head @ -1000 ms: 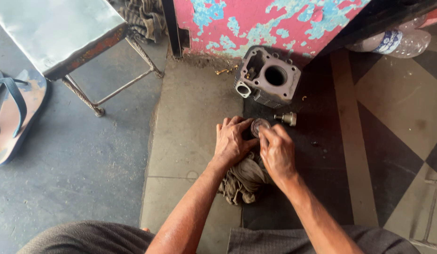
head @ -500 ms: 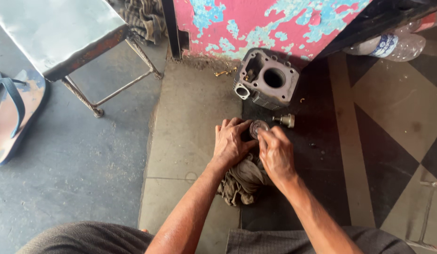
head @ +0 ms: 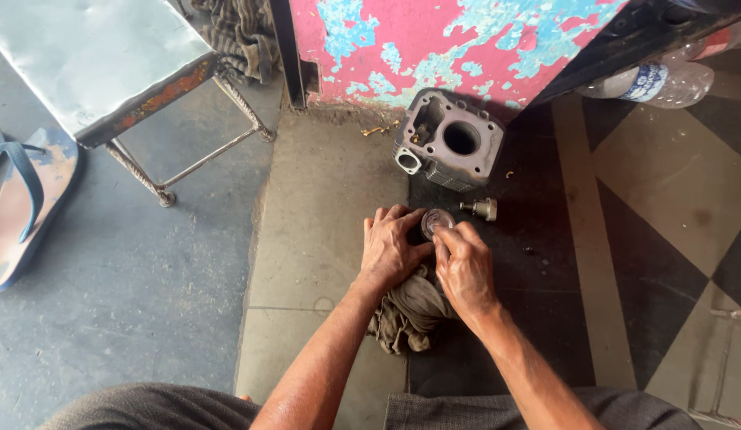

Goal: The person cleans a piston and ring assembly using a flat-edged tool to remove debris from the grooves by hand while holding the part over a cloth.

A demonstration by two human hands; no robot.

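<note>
From the head view, the left hand (head: 393, 247) and right hand (head: 464, 267) both clench a round metal part (head: 437, 222) over a dirty rag (head: 410, 309) on the floor (head: 323, 199), just below the grey engine cylinder block (head: 448, 140); a small metal fitting (head: 481, 209) lies right of the part.

The engine cylinder block (head: 448, 142) at twelve o'clock is dull cast metal, grimy and matt. The piston (head: 436, 222) shows tarnished metal. The rag (head: 410, 310) at six o'clock is crumpled, soiled cloth. At ten o'clock, the stool (head: 92, 56) has a glossy sheet-metal top and rusty legs.
</note>
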